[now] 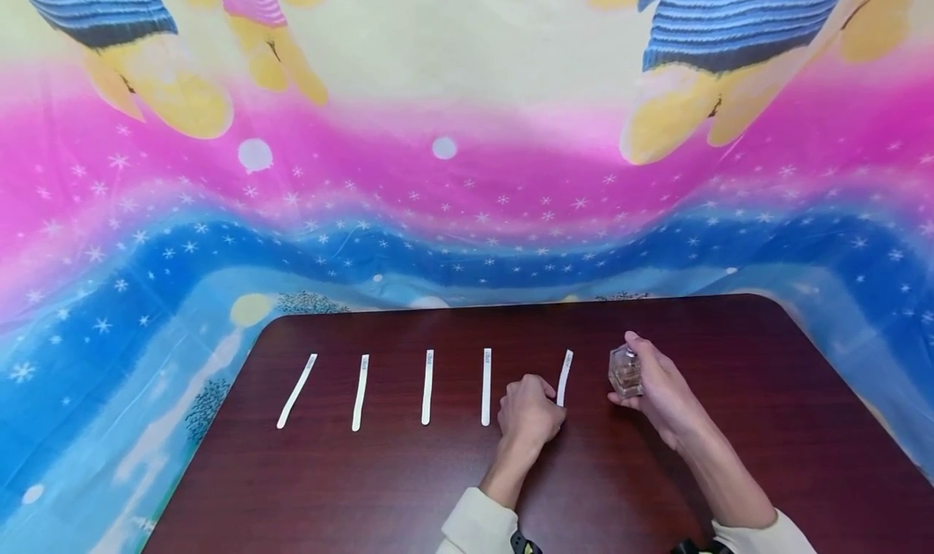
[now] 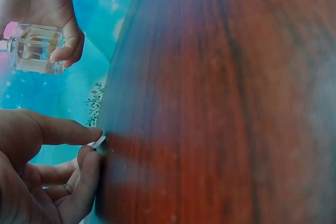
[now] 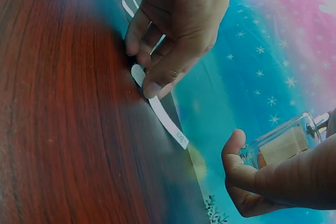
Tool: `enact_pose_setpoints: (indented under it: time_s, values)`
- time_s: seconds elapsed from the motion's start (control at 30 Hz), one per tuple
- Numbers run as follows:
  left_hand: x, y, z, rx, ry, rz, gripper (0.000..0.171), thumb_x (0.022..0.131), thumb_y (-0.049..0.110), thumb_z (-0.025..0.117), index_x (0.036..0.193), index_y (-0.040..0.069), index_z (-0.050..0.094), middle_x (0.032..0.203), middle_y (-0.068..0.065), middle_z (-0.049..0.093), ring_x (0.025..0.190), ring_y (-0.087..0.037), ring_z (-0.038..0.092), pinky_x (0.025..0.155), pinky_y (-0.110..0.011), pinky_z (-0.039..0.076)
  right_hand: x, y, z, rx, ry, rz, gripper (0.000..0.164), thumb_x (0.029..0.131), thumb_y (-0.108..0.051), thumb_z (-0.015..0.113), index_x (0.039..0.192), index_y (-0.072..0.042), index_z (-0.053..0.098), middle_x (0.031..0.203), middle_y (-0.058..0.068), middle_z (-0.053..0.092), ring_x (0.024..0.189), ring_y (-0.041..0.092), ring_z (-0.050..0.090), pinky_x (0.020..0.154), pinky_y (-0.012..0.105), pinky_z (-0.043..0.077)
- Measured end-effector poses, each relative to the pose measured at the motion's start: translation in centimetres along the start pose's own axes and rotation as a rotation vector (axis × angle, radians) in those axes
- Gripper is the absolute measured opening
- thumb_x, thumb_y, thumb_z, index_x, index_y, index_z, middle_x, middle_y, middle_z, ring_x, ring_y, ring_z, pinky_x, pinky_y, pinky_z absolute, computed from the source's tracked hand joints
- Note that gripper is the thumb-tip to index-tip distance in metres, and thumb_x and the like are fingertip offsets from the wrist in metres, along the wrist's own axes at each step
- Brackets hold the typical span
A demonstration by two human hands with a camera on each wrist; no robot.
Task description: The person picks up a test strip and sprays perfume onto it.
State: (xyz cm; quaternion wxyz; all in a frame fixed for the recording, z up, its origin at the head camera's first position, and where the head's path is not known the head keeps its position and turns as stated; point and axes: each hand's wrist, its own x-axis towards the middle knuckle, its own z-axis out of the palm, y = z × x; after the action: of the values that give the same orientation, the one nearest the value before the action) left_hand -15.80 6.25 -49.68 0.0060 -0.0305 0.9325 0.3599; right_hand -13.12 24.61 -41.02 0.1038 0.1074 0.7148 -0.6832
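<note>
Near the right end of a row of white paper strips, my left hand (image 1: pixel 529 408) pinches one paper strip (image 1: pixel 564 378) by its near, rounded end. In the right wrist view that strip (image 3: pixel 169 123) curves out past the thumb, with small writing at its far end. My right hand (image 1: pixel 667 392) holds a clear glass perfume bottle (image 1: pixel 624 372) with pale liquid, to the right of the strip. Thumb and fingers lie at opposite ends of the bottle (image 3: pixel 286 145), which is tilted in the right wrist view. The left palm is hidden in the head view.
Several more paper strips lie spaced out to the left, among them a strip (image 1: pixel 486 388) close beside my left hand. They rest on a dark reddish wooden table (image 1: pixel 379 489) with rounded far corners. Behind it hangs a colourful patterned cloth (image 1: pixel 467 197).
</note>
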Motion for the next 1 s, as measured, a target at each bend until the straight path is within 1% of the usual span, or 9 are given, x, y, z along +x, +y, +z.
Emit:
enact_pose_setpoints:
  time_s: [0.07, 0.2, 0.27, 0.4, 0.53, 0.63, 0.77, 0.87, 1.0]
  values:
    - [0.6, -0.7, 1.2, 0.013, -0.003, 0.000, 0.020, 0.069, 0.016, 0.086, 0.074, 0.031, 0.074, 0.082, 0.003, 0.076, 0.076, -0.031, 0.072, 0.056, -0.042, 0.055, 0.0, 0.0, 0.1, 0.005, 0.000, -0.001, 0.066, 0.114, -0.059, 0.033, 0.147, -0.002, 0.036, 0.109, 0.006, 0.055, 0.099, 0.017, 0.059, 0.086, 0.035, 0.065]
    - [0.9, -1.1, 1.9, -0.004, -0.017, 0.004, 0.025, 0.069, 0.015, 0.084, 0.071, 0.035, 0.070, 0.080, 0.005, 0.074, 0.079, -0.032, 0.073, 0.058, -0.043, 0.055, 0.2, 0.1, 0.1, 0.013, -0.004, 0.001, 0.062, 0.114, -0.058, 0.033, 0.141, -0.003, 0.039, 0.106, 0.004, 0.056, 0.097, 0.016, 0.060, 0.086, 0.035, 0.065]
    - [0.4, -0.6, 1.1, -0.026, -0.021, 0.014, 0.023, 0.071, 0.016, 0.086, 0.073, 0.033, 0.071, 0.077, 0.007, 0.073, 0.080, -0.030, 0.073, 0.060, -0.042, 0.056, 0.2, 0.2, 0.0, 0.015, -0.006, 0.004, 0.062, 0.114, -0.058, 0.033, 0.141, -0.003, 0.039, 0.104, 0.004, 0.057, 0.095, 0.015, 0.060, 0.085, 0.035, 0.065]
    - [-1.0, 1.0, -1.7, -0.075, -0.064, 0.027, 0.016, 0.076, 0.017, 0.091, 0.080, 0.025, 0.078, 0.072, 0.012, 0.075, 0.082, -0.022, 0.074, 0.070, -0.040, 0.060, 0.3, 0.2, -0.1, 0.011, -0.005, 0.012, 0.066, 0.113, -0.060, 0.033, 0.144, -0.002, 0.038, 0.105, 0.004, 0.056, 0.096, 0.016, 0.060, 0.085, 0.034, 0.065]
    - [-1.6, 1.8, -2.7, -0.178, -0.116, 0.008, 0.016, 0.079, 0.016, 0.092, 0.080, 0.023, 0.078, 0.067, 0.017, 0.073, 0.073, -0.006, 0.069, 0.075, -0.032, 0.059, 0.4, 0.2, -0.3, 0.014, -0.005, 0.019, 0.067, 0.113, -0.061, 0.033, 0.143, -0.001, 0.038, 0.106, 0.004, 0.056, 0.097, 0.015, 0.060, 0.086, 0.034, 0.065]
    - [-2.0, 2.1, -2.6, -0.313, -0.148, -0.019, 0.017, 0.081, 0.011, 0.091, 0.082, 0.020, 0.076, 0.065, 0.016, 0.074, 0.058, 0.001, 0.063, 0.066, -0.024, 0.056, 0.6, 0.3, -0.5, 0.022, -0.007, 0.020, 0.064, 0.113, -0.061, 0.033, 0.140, -0.002, 0.039, 0.105, 0.003, 0.056, 0.096, 0.015, 0.060, 0.085, 0.033, 0.065]
    - [-2.7, 3.0, -2.9, -0.563, -0.203, -0.089, 0.017, 0.082, -0.003, 0.086, 0.087, 0.010, 0.076, 0.067, 0.004, 0.076, 0.048, -0.005, 0.060, 0.050, -0.021, 0.056, 0.8, 0.5, -0.8, 0.019, -0.009, 0.024, 0.065, 0.113, -0.061, 0.033, 0.141, -0.002, 0.037, 0.106, 0.004, 0.055, 0.097, 0.016, 0.059, 0.085, 0.033, 0.065]
    - [-2.9, 3.3, -2.7, -0.734, -0.230, -0.141, 0.019, 0.082, -0.009, 0.083, 0.092, 0.006, 0.075, 0.072, -0.002, 0.076, 0.055, -0.009, 0.064, 0.050, -0.024, 0.059, 0.9, 0.5, -1.1, 0.009, -0.011, 0.027, 0.072, 0.113, -0.062, 0.033, 0.148, 0.000, 0.032, 0.110, 0.005, 0.053, 0.099, 0.017, 0.059, 0.086, 0.033, 0.065]
    - [-3.1, 3.5, -2.4, -0.871, -0.258, -0.163, 0.023, 0.083, -0.010, 0.081, 0.099, 0.005, 0.075, 0.078, -0.005, 0.076, 0.063, -0.012, 0.069, 0.054, -0.027, 0.063, 1.2, 0.4, -1.5, -0.003, -0.012, 0.027, 0.078, 0.112, -0.063, 0.032, 0.155, 0.002, 0.024, 0.114, 0.007, 0.052, 0.100, 0.017, 0.059, 0.085, 0.033, 0.065]
